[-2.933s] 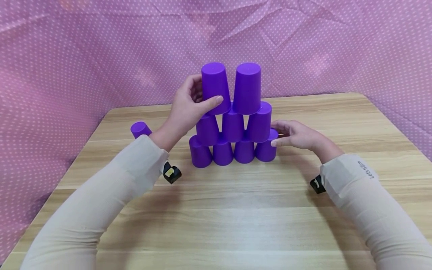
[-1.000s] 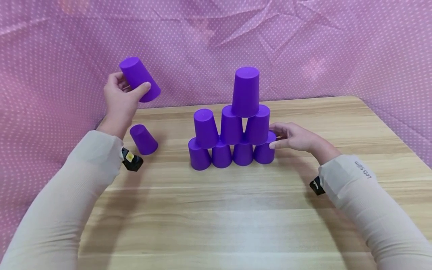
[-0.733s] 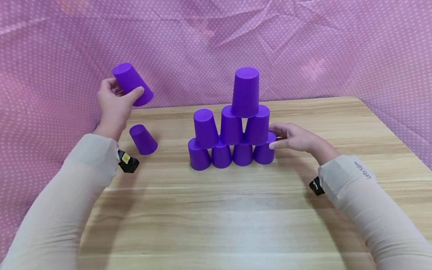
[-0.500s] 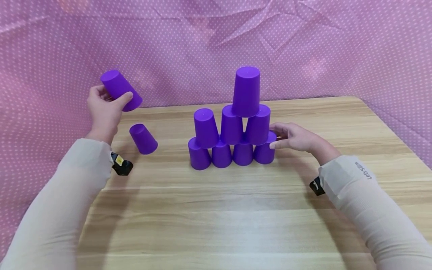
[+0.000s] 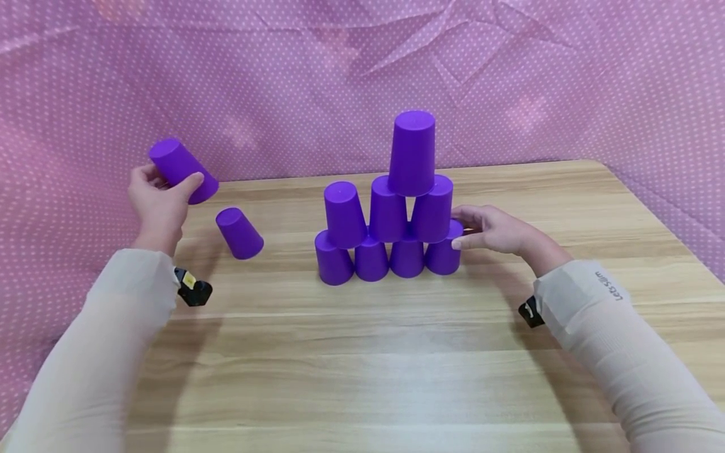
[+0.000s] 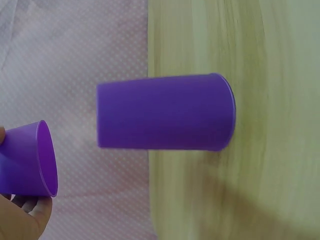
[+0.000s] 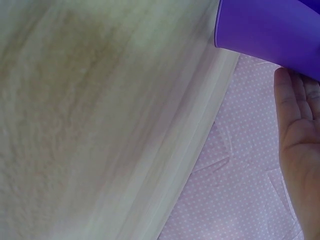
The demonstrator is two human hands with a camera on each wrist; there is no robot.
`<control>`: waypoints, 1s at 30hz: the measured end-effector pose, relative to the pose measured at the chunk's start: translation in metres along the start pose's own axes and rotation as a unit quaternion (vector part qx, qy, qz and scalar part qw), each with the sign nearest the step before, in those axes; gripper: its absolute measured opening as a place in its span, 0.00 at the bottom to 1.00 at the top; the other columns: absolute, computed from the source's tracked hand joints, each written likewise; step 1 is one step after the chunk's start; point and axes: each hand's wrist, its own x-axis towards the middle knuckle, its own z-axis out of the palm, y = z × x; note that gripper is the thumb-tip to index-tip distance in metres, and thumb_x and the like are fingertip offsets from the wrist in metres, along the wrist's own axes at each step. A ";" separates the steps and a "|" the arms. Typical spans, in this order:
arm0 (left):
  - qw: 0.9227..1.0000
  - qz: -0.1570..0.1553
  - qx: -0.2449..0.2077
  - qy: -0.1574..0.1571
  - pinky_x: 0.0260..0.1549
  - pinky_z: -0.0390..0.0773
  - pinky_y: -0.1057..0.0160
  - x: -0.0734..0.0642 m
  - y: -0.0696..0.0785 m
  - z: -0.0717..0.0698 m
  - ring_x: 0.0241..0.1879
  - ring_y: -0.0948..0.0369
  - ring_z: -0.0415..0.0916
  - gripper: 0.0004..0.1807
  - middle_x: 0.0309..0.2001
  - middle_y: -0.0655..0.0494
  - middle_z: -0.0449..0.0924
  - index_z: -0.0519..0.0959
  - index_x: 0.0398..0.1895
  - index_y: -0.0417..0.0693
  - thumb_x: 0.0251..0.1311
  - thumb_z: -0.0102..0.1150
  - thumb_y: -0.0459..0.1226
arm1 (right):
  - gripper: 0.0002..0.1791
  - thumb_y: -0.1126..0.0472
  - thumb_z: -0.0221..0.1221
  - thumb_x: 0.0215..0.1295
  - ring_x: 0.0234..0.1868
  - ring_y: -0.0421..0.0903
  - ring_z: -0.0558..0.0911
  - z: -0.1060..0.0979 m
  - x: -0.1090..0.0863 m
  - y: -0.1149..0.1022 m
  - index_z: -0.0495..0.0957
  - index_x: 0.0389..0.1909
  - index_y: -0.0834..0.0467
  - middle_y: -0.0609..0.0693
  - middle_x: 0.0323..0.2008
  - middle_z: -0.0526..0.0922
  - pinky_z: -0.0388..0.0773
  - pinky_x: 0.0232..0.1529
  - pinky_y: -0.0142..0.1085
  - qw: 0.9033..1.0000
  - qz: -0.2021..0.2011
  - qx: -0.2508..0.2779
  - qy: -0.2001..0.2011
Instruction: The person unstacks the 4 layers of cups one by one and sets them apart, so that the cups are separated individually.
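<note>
In the head view, my left hand (image 5: 158,198) grips a purple cup (image 5: 184,171) tilted in the air at the far left, thumb in front. The left wrist view shows the rim of this held cup (image 6: 20,160). Below and right of it, another purple cup (image 5: 240,234) stands mouth down on the table. Several more cups form a stepped stack, with one top cup (image 5: 412,154) over the right side of the middle row. My right hand (image 5: 498,231) rests beside the bottom right cup (image 5: 443,251), thumb at its front edge; straight fingers touch a cup (image 7: 270,35).
The wooden table (image 5: 396,365) has its back edge against a pink dotted cloth (image 5: 283,82). The middle row's left cup (image 5: 345,215) carries nothing on top. Small black cameras (image 5: 194,289) sit at both wrists.
The left hand has lifted a cup off the stack's top left and carried it leftward, then lower, tilting it. The right hand stays beside the bottom right cup.
</note>
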 end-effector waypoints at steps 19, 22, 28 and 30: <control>0.996 -0.046 0.064 0.053 0.58 0.69 0.69 0.004 -0.038 -0.014 0.49 0.68 0.67 0.36 0.42 0.69 0.67 0.62 0.58 0.52 0.46 0.70 0.38 | 0.30 0.67 0.59 0.59 0.57 0.49 0.74 -0.001 0.000 0.000 0.61 0.62 0.70 0.64 0.57 0.72 0.68 0.63 0.44 1.000 0.001 0.006 0.000; 0.995 -0.059 0.055 0.050 0.58 0.70 0.69 0.003 -0.044 -0.014 0.50 0.68 0.67 0.37 0.43 0.68 0.67 0.62 0.58 0.52 0.45 0.71 0.38 | 0.30 0.67 0.59 0.59 0.57 0.52 0.73 -0.001 0.001 0.000 0.61 0.62 0.70 0.64 0.57 0.72 0.68 0.62 0.45 1.000 0.002 0.003 0.002; 0.992 -0.087 0.080 0.050 0.59 0.68 0.70 -0.001 -0.055 -0.016 0.57 0.64 0.66 0.39 0.57 0.60 0.66 0.60 0.61 0.53 0.47 0.70 0.39 | 0.31 0.67 0.59 0.59 0.58 0.55 0.73 -0.001 0.001 -0.001 0.61 0.62 0.70 0.65 0.57 0.72 0.68 0.62 0.45 1.000 0.005 0.002 0.002; 0.991 -0.094 0.089 0.047 0.61 0.66 0.69 -0.002 -0.059 -0.016 0.60 0.63 0.65 0.39 0.60 0.58 0.65 0.59 0.62 0.53 0.47 0.69 0.39 | 0.31 0.67 0.59 0.59 0.58 0.55 0.73 -0.001 0.001 -0.001 0.61 0.62 0.70 0.65 0.57 0.72 0.68 0.62 0.46 1.000 0.007 0.002 0.001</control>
